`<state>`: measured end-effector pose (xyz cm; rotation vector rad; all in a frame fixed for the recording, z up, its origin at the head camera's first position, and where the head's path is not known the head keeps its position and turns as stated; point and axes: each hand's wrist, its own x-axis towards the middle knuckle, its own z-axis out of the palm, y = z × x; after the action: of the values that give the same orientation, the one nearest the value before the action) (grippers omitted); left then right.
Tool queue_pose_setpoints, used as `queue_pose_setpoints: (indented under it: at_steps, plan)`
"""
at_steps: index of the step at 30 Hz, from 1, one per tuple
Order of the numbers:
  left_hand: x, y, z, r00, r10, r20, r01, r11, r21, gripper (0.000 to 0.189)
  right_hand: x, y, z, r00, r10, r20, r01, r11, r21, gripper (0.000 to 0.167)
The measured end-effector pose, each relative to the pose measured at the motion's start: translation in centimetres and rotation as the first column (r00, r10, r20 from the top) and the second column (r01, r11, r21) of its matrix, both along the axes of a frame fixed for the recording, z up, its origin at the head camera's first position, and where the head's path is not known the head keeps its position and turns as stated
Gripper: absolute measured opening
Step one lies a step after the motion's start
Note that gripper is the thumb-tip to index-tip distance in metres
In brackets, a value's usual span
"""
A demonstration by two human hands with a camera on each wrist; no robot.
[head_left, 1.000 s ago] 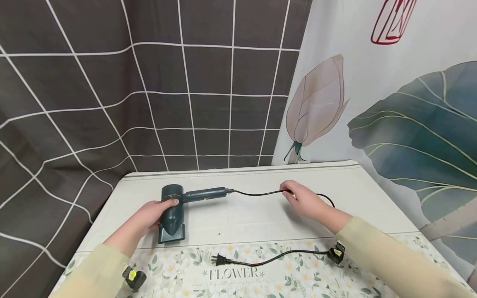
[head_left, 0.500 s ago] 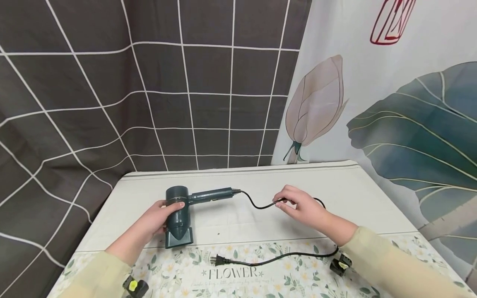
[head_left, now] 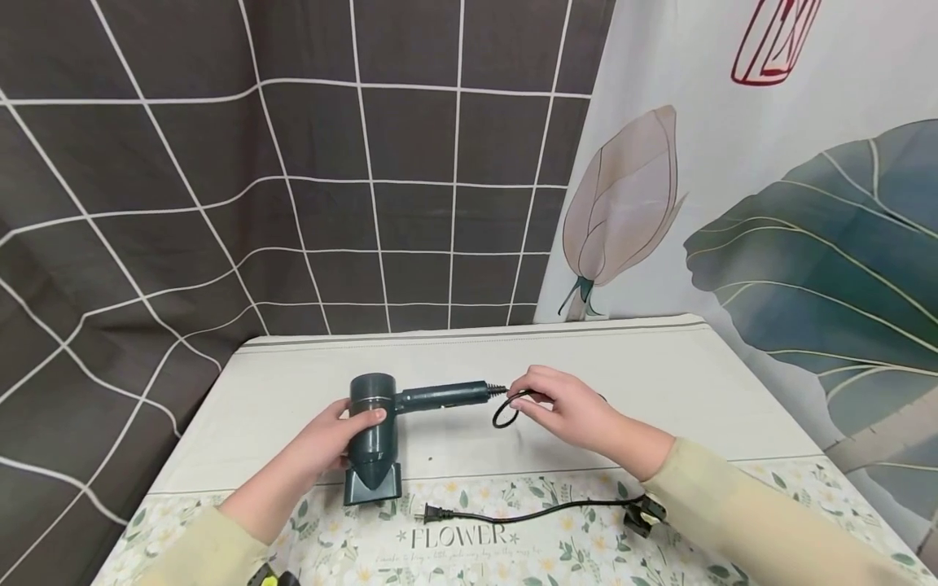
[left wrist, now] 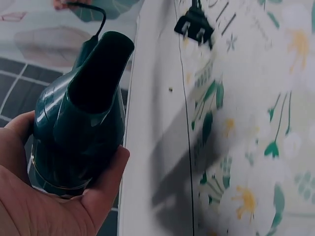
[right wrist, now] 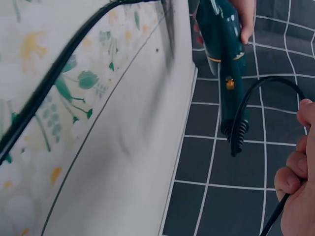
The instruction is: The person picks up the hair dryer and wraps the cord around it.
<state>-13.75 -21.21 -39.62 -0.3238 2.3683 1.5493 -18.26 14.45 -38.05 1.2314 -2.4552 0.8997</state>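
Note:
My left hand point(head_left: 339, 435) grips the barrel of a dark green hair dryer point(head_left: 374, 439), thumb over the top. The dryer's handle point(head_left: 443, 395) points right, and its flat nozzle point(left wrist: 101, 73) faces the camera in the left wrist view. My right hand point(head_left: 560, 405) pinches the black power cord point(head_left: 504, 417) close to the handle's end, where the cord bends into a small loop. In the right wrist view the cord point(right wrist: 275, 78) arcs from the ribbed sleeve of the handle to my curled fingers point(right wrist: 295, 172). The two-pin plug point(head_left: 437, 513) lies on the table's floral part.
The table point(head_left: 623, 350) has a white back strip and a floral front printed FLOWER. A length of cord point(head_left: 550, 510) runs from the plug toward my right wrist. Behind hang a dark grid curtain point(head_left: 410, 203) and a floral white one point(head_left: 696, 146).
The left hand has moved the dryer to the right and slightly nearer me. The right hand has come left along with its cord, and the cord between them has gone from nearly straight to looped.

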Motion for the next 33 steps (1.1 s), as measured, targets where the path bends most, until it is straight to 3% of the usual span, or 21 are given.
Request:
queue_pose_setpoints:
  at_steps: [5,14,22,29,33]
  plan:
    - [0.6,1.1,0.2,1.000,-0.028,-0.008,0.028,0.999,0.021,0.097,-0.8,-0.8,-0.1,0.999,-0.025,0.029,0.025,1.000,-0.016,0.011]
    - [1.5,2.2,0.5,0.998,-0.057,-0.031,0.060,0.994,0.097,0.083,-1.6,-1.6,0.1,0.980,-0.103,0.170,0.107,0.994,-0.015,0.005]
    - [2.0,2.6,0.8,0.993,-0.111,-0.049,0.115,0.989,0.094,0.082,-1.5,-2.1,0.1,0.924,-0.132,0.358,0.129,0.991,0.031,0.009]
    - [2.1,2.6,0.6,0.988,-0.142,-0.061,0.147,0.987,0.070,0.083,-1.2,-2.6,-0.2,0.906,-0.146,0.398,0.128,0.989,0.072,0.012]
    - [2.2,2.6,0.6,0.986,-0.150,-0.068,0.156,0.982,0.105,0.081,-1.2,-2.8,-0.4,0.884,-0.136,0.447,0.117,0.991,0.070,0.014]
